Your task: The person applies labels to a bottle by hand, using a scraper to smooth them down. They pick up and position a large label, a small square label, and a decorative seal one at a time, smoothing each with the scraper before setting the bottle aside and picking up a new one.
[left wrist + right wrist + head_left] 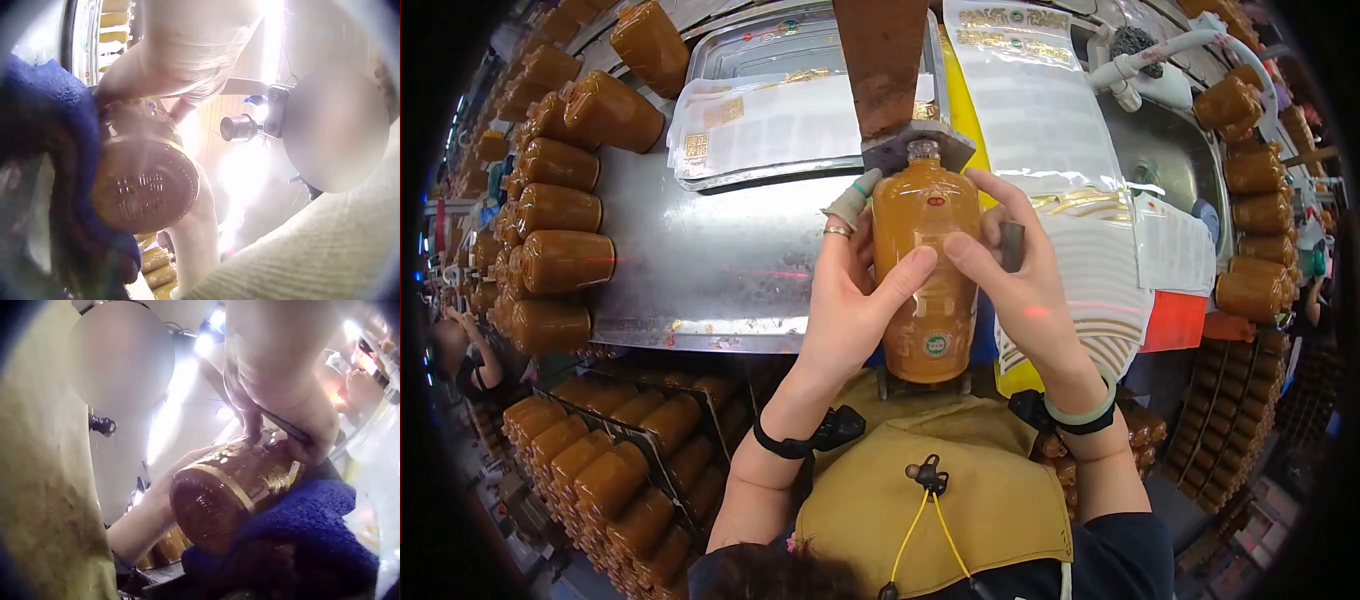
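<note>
An amber-brown bottle (915, 215) lies with its neck against a metal bracket (887, 152) and its base toward the person. My left hand (842, 305), a covering on one fingertip, grips its left side, thumb on the upper face. My right hand (1040, 300) touches the other side with thumb and forefinger; a dark flat tool (1011, 242) is tucked in its curled fingers. Both thumbs press near a small gold label on the bottle. Blue cloth (47, 94) lies under the bottle base (147, 187) in the left wrist view, and blue cloth (312, 509) shows in the right wrist view.
Left of the bottle, a metal tray (712, 60) bears white sheets with gold patterns. Further label sheets (1050, 130) lie on the right, beside a sink (1180, 150) and a red block (1175, 320). Rows of brown bottles (570, 262) line both sides.
</note>
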Motion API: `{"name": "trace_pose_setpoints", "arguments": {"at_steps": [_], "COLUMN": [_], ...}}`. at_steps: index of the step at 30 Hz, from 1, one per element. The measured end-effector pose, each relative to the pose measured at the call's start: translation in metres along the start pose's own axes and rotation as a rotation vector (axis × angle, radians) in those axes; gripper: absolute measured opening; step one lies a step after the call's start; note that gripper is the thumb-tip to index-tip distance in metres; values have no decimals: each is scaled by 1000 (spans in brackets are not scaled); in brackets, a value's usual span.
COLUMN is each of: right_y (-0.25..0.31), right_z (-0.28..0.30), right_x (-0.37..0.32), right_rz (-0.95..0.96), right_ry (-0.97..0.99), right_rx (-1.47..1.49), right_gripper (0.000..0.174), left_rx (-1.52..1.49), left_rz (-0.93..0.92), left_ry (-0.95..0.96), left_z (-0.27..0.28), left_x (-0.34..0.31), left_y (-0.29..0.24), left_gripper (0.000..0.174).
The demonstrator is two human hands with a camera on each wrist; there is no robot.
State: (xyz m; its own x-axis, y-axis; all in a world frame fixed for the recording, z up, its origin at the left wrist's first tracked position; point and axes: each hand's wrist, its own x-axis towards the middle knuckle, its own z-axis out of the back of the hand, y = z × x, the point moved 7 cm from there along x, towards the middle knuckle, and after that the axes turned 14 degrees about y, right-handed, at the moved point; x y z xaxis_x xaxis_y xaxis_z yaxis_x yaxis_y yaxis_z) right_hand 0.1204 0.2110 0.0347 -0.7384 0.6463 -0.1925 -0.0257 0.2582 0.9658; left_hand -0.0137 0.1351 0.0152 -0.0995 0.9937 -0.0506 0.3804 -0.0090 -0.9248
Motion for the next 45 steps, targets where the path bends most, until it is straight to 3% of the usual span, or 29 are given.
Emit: {"name": "trace_pose_setpoints", "arguments": {"at_steps": [13,19,21,31,37,40,43,45], "right_y": [-1,-2,-1,-2,-4,-14,-17,-16], "right_z": [1,1,0,1,7,10,4,-1], "right_x": [1,4,5,3,-3,-16,-22,-21], "right_rz": [1,-112,-47,-52,-38,-54,-60,-34], "right_ry": [19,-3,5,9,41,68,98,110], "right_rx": [16,-53,58,-25,76,-73,-136,69], "right_gripper": [63,62,62,61,68,75,81,84], "left_rx": [4,-35,-11,-26,-57,-157,-14,-41], "left_rz": [-3,33,3,18,43,35,20,57], "left_ry": [18,-37,-16,-14,-28,17,63,86], "left_z": [1,3,4,1,1,1,-6,-8], "left_x": [0,4,4,4,-2,-13,-21,-20], "left_y": [-1,0,1,-1,-2,2,-1,-2], "left_gripper": [77,73,73,70,70,76,82,87]}}
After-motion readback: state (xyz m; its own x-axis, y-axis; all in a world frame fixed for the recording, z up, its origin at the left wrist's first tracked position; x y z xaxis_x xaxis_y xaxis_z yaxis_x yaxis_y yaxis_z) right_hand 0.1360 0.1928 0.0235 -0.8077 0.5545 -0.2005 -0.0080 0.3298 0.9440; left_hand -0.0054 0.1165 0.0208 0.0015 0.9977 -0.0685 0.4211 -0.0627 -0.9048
